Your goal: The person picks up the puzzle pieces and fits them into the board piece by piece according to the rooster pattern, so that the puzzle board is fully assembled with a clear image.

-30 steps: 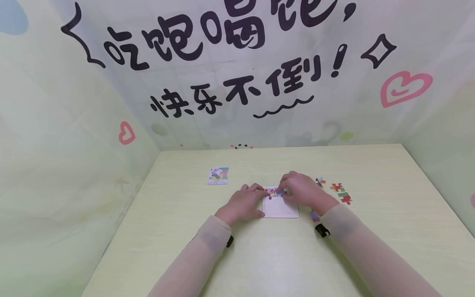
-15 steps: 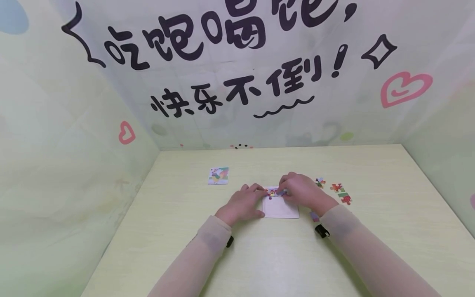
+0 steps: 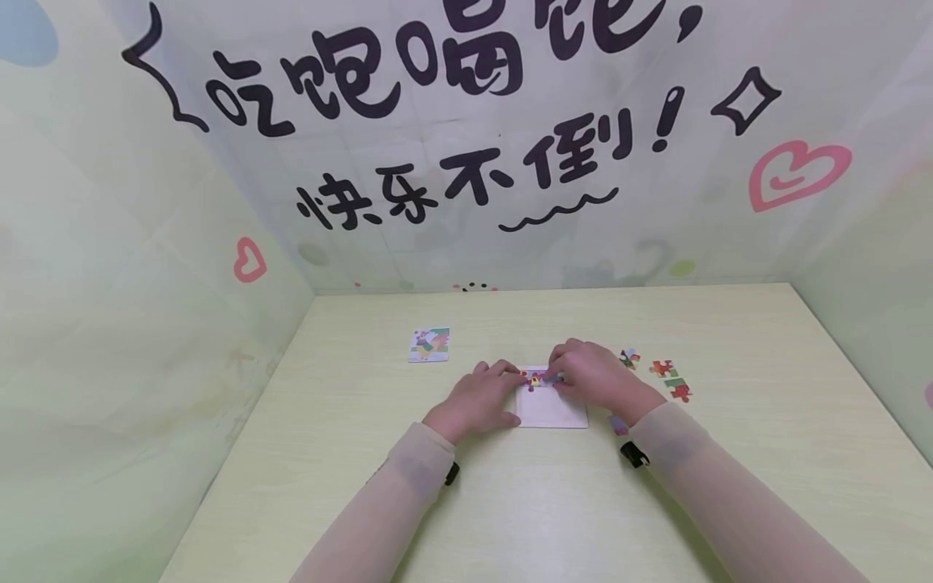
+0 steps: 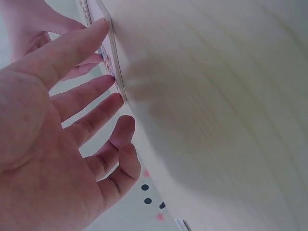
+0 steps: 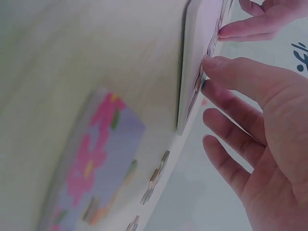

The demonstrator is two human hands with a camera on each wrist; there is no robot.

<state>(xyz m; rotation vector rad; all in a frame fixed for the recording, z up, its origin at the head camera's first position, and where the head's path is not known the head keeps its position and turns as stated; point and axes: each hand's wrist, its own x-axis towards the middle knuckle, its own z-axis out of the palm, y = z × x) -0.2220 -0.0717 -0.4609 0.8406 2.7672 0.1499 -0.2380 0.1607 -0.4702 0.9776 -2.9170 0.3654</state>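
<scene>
A white puzzle board [image 3: 551, 411] lies on the table in the head view, with joined colourful jigsaw pieces [image 3: 535, 380] along its far edge. My left hand [image 3: 475, 403] is at the board's left side. Its thumb is near the front left corner, and its fingertips touch the board's edge and the leftmost piece; in the left wrist view the fingers [image 4: 86, 98] look fairly straight. At the board's far right, my right hand [image 3: 594, 374] pinches a jigsaw piece [image 5: 199, 81] between thumb and index finger, low against the board. The hand partly hides that piece in the head view.
Loose jigsaw pieces [image 3: 662, 368] lie right of the board. A purple piece with pink flowers [image 5: 103, 154] lies near the right wrist, partly covered by the sleeve in the head view. A small picture card [image 3: 429, 345] lies at back left. A printed cloth [image 3: 466, 243] hangs behind the table.
</scene>
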